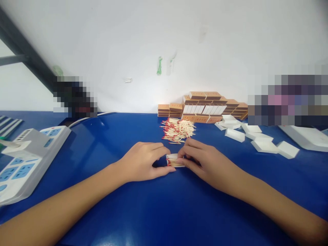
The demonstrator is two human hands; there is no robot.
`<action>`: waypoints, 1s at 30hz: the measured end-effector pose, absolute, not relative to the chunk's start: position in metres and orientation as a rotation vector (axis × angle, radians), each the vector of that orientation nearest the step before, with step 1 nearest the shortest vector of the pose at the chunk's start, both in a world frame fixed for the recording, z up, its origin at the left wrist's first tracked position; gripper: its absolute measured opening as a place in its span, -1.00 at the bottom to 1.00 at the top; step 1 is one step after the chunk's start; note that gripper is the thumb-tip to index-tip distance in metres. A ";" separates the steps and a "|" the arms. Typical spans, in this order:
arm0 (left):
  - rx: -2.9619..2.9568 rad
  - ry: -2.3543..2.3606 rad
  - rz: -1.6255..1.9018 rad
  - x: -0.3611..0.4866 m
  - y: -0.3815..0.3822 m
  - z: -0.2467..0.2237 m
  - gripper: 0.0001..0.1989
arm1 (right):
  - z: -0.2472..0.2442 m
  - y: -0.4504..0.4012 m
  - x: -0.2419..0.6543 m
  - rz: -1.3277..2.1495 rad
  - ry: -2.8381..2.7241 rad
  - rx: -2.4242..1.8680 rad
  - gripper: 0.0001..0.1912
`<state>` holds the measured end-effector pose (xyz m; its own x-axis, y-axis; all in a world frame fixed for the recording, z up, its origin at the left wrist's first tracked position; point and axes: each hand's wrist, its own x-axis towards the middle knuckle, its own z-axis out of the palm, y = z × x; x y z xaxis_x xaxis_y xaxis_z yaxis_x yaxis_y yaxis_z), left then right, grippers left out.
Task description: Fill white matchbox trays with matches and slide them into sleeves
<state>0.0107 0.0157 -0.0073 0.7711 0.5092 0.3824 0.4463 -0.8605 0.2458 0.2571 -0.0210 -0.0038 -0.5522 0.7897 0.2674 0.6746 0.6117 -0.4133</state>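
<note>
A small white matchbox tray (172, 156) lies on the blue table between my hands, with red-headed matches in it, heads toward the left. My left hand (146, 161) grips the tray's left end between thumb and fingers. Over its right part, my right hand (202, 159) has its thumb and fingers pinched together at the matches; whether a match is between the fingertips is too small to tell. Just beyond my hands is a loose pile of matches (179, 130), many of the red heads on its left side.
Matchboxes (197, 118) are stacked against the wall behind the pile. White trays (263, 145) lie scattered at the right, near a white object (304, 137). A large power strip (33, 174) with a plug and cable sits on the blue table (123, 218) at the left.
</note>
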 end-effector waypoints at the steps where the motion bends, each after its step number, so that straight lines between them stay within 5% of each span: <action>1: 2.824 0.763 0.667 0.011 0.016 -0.007 -0.67 | -0.003 -0.020 0.259 0.340 -2.429 -1.161 -0.88; 18: 2.874 0.624 0.702 0.012 0.013 -0.010 -0.66 | -0.004 -0.029 0.250 0.458 -2.504 -1.043 -0.81; 30: 2.861 0.709 0.732 0.013 0.013 -0.009 -0.66 | 0.002 -0.029 0.253 0.227 -2.467 -1.057 -0.82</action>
<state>0.0129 0.0133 -0.0090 0.7756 0.4637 0.4284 0.4135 -0.8859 0.2102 0.2534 -0.0288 0.0018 -0.6082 0.7200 0.3343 0.6469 0.6936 -0.3169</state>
